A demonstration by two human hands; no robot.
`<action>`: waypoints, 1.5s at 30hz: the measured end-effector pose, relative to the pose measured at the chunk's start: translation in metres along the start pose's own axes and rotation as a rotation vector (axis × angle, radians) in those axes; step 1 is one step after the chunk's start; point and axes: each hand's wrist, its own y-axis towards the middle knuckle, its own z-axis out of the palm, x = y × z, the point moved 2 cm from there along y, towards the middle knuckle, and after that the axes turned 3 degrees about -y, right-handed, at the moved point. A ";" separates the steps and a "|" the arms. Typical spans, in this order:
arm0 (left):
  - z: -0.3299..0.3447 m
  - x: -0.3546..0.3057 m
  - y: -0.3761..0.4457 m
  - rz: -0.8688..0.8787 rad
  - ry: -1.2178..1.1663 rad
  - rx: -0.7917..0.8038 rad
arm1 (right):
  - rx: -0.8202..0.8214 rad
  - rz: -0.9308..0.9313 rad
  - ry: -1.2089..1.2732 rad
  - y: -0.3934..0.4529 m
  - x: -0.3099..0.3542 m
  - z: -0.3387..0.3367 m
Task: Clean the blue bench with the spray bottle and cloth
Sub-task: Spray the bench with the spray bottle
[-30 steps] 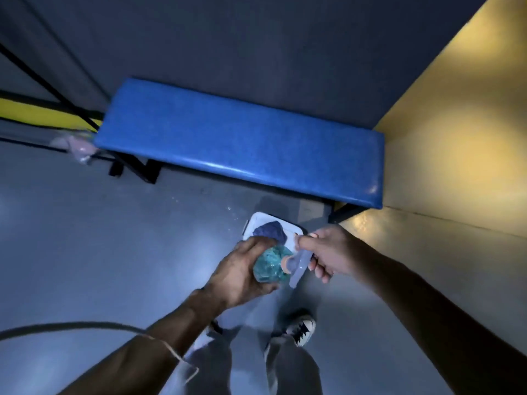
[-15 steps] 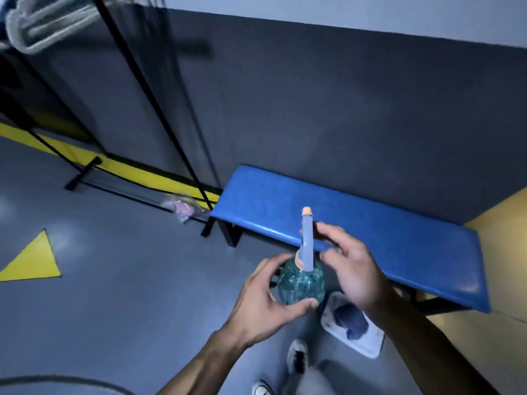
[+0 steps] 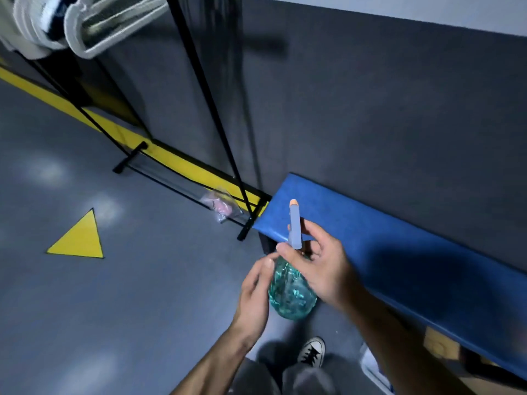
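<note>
Both hands grip the spray bottle (image 3: 292, 295), held upright in mid-air over the grey floor (image 3: 114, 309) just in front of the blue bench (image 3: 399, 252). At left, the left hand (image 3: 253, 292) cups the teal, faceted body from its side, thumb and fingers loosely curled against it. The right hand (image 3: 322, 269) closes around the bottle's neck from the other side, fingers wrapping the base of the pale blue sprayer head, whose orange tip points up and away.

Compared with half a second ago, the view has swung left and the bench now runs off to the right, with only its left end and long front edge in view. The white tray with the dark cloth, then plain on the floor below the right wrist, is now almost wholly hidden; only a pale corner (image 3: 370, 366) shows under the right forearm, and the cloth cannot be seen. The right hand has slid lower onto the neck.

Far left, a yellow triangle (image 3: 79, 238) marks the floor. A black rack (image 3: 205, 109) stands against the dark wall, its hangers (image 3: 85, 27) blurred at top left. A clear bag (image 3: 221, 205) at the rack's foot is too soft to read. One sneaker (image 3: 312, 352) shows below.
</note>
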 end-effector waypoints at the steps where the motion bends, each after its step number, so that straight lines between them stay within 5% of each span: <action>1: -0.001 -0.003 0.013 -0.093 -0.068 -0.028 | -0.025 0.008 -0.017 0.009 -0.002 0.006; 5: 0.000 0.002 0.064 -0.494 -0.322 0.057 | -0.206 0.134 -0.193 0.053 -0.022 0.025; 16: -0.028 0.058 0.142 -0.808 -0.128 0.040 | -0.445 0.647 -0.193 0.137 -0.142 0.068; 25: -0.044 0.081 0.157 -0.910 -0.170 -0.113 | -0.468 0.673 -0.244 0.147 -0.166 0.090; 35: -0.048 0.099 0.171 -0.960 -0.142 -0.103 | -0.537 0.688 -0.325 0.149 -0.165 0.094; 45: -0.018 0.116 0.172 -0.901 0.243 -0.012 | -0.648 0.754 -0.252 0.106 -0.192 0.068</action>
